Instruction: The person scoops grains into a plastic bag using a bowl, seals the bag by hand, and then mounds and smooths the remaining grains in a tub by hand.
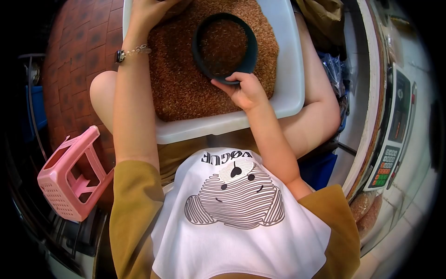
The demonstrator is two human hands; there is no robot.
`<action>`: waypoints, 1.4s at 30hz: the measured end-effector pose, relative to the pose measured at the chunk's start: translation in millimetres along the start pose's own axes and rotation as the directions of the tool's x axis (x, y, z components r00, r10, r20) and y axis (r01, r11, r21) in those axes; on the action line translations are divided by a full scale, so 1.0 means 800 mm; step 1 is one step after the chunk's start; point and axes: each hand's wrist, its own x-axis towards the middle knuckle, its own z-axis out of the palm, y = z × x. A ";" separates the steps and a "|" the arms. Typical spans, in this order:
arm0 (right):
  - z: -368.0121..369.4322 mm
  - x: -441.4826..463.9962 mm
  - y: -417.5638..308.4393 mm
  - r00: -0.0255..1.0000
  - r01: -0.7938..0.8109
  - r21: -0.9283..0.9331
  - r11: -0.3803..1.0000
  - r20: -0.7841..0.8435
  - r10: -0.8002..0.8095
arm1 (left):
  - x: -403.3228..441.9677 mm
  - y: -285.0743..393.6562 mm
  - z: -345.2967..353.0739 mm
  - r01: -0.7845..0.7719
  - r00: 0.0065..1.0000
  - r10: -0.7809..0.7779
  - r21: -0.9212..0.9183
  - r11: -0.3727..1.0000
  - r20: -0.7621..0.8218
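Observation:
A white tub [204, 131] between my legs holds a broad heap of reddish-brown grains [186, 88]. Over the heap, a round dark green sieve or bowl [251, 51] contains a layer of similar brown material. My right hand [246, 90] grips the near rim of this round container, thumb and fingers on its edge. At the tub's far left corner is my left hand [155, 11], partly cut off by the top of the view. Its fingers reach toward a dark brown thing there, too hidden to identify, so its grip cannot be made out.
A pink plastic stool [74, 176] lies tipped on the tiled floor [79, 56] at the left. On the right are plastic bags [333, 69], a digital scale [392, 125] on a counter and bagged goods [367, 209]. My bent legs flank the tub.

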 end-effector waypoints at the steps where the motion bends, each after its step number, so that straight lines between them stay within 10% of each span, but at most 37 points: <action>1: 0.002 -0.001 0.000 1.000 0.009 -0.012 1.000 0.009 -0.009 | -0.001 0.001 0.000 0.007 1.000 -0.007 0.003 1.000 -0.007; 6: -0.017 0.011 -0.002 0.929 -0.317 0.332 0.888 0.297 0.221 | 0.001 -0.002 0.001 -0.016 1.000 0.016 -0.011 1.000 0.005; 9: 0.009 -0.009 0.004 0.991 0.136 -0.202 0.970 0.044 -0.129 | 0.001 0.001 -0.001 0.007 1.000 -0.006 -0.021 1.000 0.031; 18: 0.024 -0.055 -0.001 0.998 -0.020 0.013 1.000 0.068 0.019 | 0.000 0.009 -0.003 -0.034 0.999 0.033 0.008 0.999 0.017; 24: 0.045 -0.057 -0.009 0.956 0.243 0.039 0.969 0.163 -0.246 | -0.002 0.012 -0.003 0.012 1.000 -0.011 -0.025 1.000 0.024; 28: 0.043 -0.006 -0.019 1.000 0.009 0.254 0.967 -0.008 -0.008 | -0.001 0.017 -0.006 0.002 0.995 0.003 -0.049 0.999 0.100; 32: 0.040 0.006 -0.003 0.969 0.226 0.135 0.965 0.072 -0.237 | -0.003 0.023 0.001 0.006 1.000 -0.007 -0.052 0.999 -0.023; 39: 0.047 0.035 -0.027 0.970 -0.205 0.570 0.796 0.011 0.242 | 0.001 0.027 0.002 0.032 0.998 -0.026 -0.108 0.994 0.063; 42: 0.051 0.004 -0.003 0.993 0.094 0.232 0.968 0.043 -0.106 | 0.002 0.022 0.001 0.003 0.999 0.001 -0.094 0.996 0.042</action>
